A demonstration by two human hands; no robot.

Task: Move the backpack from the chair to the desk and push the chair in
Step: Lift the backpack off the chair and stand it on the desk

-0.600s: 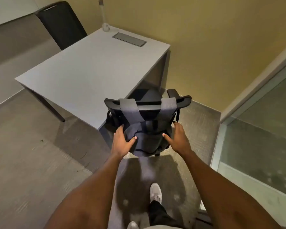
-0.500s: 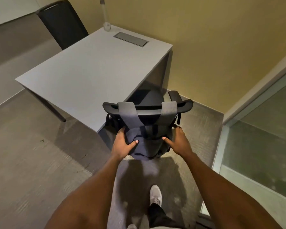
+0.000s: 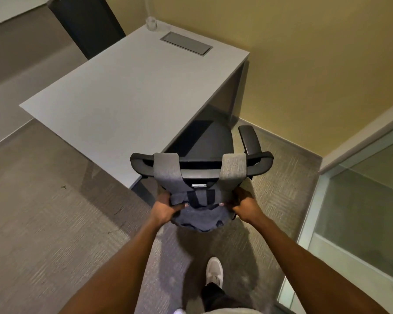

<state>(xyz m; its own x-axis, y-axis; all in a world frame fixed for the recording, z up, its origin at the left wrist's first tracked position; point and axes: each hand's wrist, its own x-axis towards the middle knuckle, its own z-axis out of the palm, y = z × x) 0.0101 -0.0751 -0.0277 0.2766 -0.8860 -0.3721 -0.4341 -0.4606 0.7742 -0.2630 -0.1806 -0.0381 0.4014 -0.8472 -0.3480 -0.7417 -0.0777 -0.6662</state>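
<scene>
Grey carpet (image 3: pixel 43 223) fills the left of this head-down view. On it stands a pale grey desk (image 3: pixel 127 91), its top bare apart from a flush rectangular cable hatch (image 3: pixel 186 43) and a clear cylinder (image 3: pixel 151 22) at the far corner, too blurred to identify. A second dark chair (image 3: pixel 86 23) stands behind the desk at upper left.

At centre, a black office chair (image 3: pixel 202 143) has its seat partly under the desk's near edge. A grey fabric backpack (image 3: pixel 200 214) hangs behind the chair's backrest, its two shoulder straps looped over the top rail. No logo or writing can be read on it.

The left hand (image 3: pixel 165 206) grips the backpack's left side, fingers curled into the fabric. The right hand (image 3: pixel 244 203) clasps its right side in the same way, the hands apart with the bag between them.

Below, one white shoe (image 3: pixel 214 274) rests on the carpet. A yellow wall (image 3: pixel 304 53) and a frosted glass panel (image 3: pixel 361 211) close the right.
</scene>
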